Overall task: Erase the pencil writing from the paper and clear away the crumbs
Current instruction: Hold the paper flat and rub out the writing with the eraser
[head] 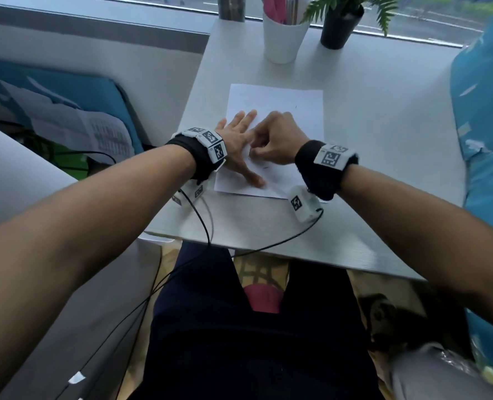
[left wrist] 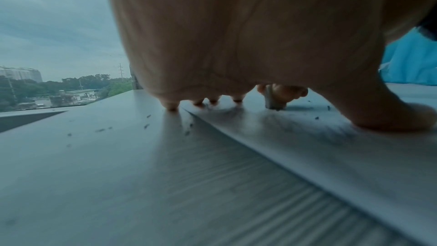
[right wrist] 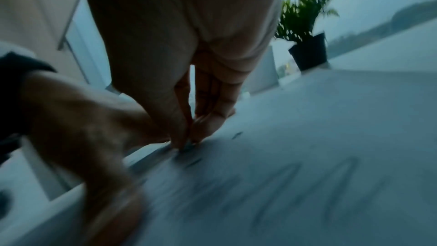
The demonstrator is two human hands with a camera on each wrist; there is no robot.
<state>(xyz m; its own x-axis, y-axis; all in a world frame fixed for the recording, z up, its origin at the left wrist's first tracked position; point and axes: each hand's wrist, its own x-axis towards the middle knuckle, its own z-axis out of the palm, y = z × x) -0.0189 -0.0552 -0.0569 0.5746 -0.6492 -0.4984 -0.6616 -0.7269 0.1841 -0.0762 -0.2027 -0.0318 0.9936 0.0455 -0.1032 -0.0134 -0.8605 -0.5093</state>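
A white sheet of paper (head: 283,102) lies on the light table (head: 384,140). My left hand (head: 239,142) presses flat on the sheet's left part, fingers spread, thumb stretched toward me. My right hand (head: 255,153) pinches a small greyish eraser (left wrist: 272,101) upright, its tip on the paper just beside the left hand. In the right wrist view, blurred by motion, the eraser tip (right wrist: 189,146) touches the sheet near faint looped pencil writing (right wrist: 279,190). Dark crumbs (left wrist: 146,125) lie on the table left of the paper's edge, and more crumbs (left wrist: 316,118) sit on the sheet.
A white cup of pens (head: 283,39) and a potted plant (head: 340,27) stand at the table's far edge by the window. A blue cushion (head: 485,96) borders the right side. Black cables (head: 202,223) hang over the near edge. Loose papers (head: 80,125) lie on a blue bag at left.
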